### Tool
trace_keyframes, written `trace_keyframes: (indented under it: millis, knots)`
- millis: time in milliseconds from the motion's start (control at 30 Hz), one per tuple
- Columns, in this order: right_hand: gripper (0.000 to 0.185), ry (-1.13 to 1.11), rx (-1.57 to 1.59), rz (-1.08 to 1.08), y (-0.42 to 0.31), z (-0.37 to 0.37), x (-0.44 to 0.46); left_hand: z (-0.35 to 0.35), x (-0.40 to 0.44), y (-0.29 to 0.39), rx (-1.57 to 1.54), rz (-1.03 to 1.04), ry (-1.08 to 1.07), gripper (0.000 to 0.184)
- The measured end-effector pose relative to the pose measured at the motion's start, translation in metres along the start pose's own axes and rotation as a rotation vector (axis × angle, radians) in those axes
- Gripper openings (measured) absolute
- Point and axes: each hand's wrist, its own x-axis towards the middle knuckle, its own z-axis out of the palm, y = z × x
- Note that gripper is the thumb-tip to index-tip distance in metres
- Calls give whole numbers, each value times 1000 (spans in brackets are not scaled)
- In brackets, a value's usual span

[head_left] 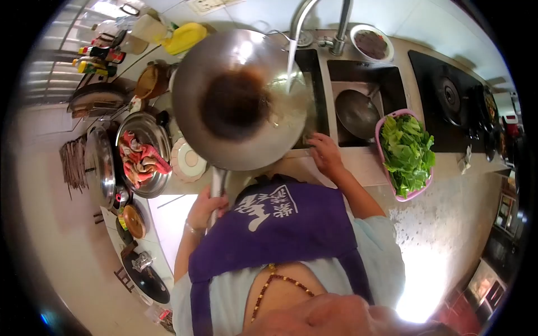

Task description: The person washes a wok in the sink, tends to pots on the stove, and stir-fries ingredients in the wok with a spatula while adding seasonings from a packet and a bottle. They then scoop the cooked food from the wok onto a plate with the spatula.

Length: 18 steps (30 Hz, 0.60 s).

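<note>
A large steel wok is tilted under the tap, and a stream of water runs into its right side. A dark brown patch covers the middle of its inner surface. My left hand is closed around the wok's handle. Beside the lower right rim of the wok, my right hand hovers at the sink's front edge with its fingers apart. I can make out nothing held in it. Part of the left sink basin is hidden behind the wok.
Another pan lies in the right basin. A pink basket of leafy greens stands right of the sink, before a black stove. Behind sits a white bowl of dark food. A metal basin with a red-patterned cloth stands left.
</note>
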Motion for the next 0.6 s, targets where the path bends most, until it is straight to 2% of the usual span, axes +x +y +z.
trace_keyframes:
  millis: [100, 233, 267, 333, 433, 600]
  knots:
    - [25, 51, -116, -14, -4, -13, -2, -8, 13, -11, -160, -46, -105, 27]
    - [25, 73, -176, 0, -7, -18, -4, -16, 27, -16, -200, -78, -218, 24]
    - [25, 84, -194, -5, -9, -18, -4, -20, 29, -16, -234, -142, -218, 26]
    - [24, 89, -221, -32, -12, -15, 0, -30, 41, -33, -349, -140, -227, 24]
    - [25, 80, -255, -60, -17, -13, 6, -36, 49, -34, -223, -161, -230, 25]
    - [25, 0, -294, -113, -29, -4, 24, -42, 66, -42, -216, -99, -300, 22]
